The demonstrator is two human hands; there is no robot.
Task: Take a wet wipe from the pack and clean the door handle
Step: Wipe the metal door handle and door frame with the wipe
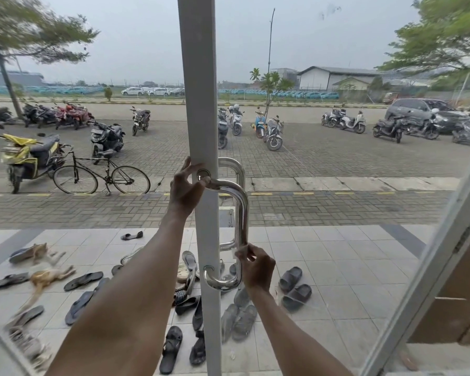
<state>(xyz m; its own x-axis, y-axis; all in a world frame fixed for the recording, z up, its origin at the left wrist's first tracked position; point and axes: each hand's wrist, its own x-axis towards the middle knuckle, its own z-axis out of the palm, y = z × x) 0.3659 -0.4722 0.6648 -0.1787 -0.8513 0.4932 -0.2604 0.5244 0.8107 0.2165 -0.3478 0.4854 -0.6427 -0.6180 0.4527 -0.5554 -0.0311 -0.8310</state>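
A polished steel D-shaped door handle [242,213] is bolted to the white frame [201,104] of a glass door in the middle of the view. My left hand [186,187] rests at the handle's upper mount, fingers spread against the frame and thumb touching the steel bar. My right hand [257,267] pinches a small white wet wipe [240,252] against the lower part of the handle's upright bar. The wipe pack is not in view.
Through the glass I see a tiled porch with several sandals [293,287] and two cats [46,276], then a paved lot with a bicycle [101,175] and parked scooters. Another door frame [429,267] slants at the right.
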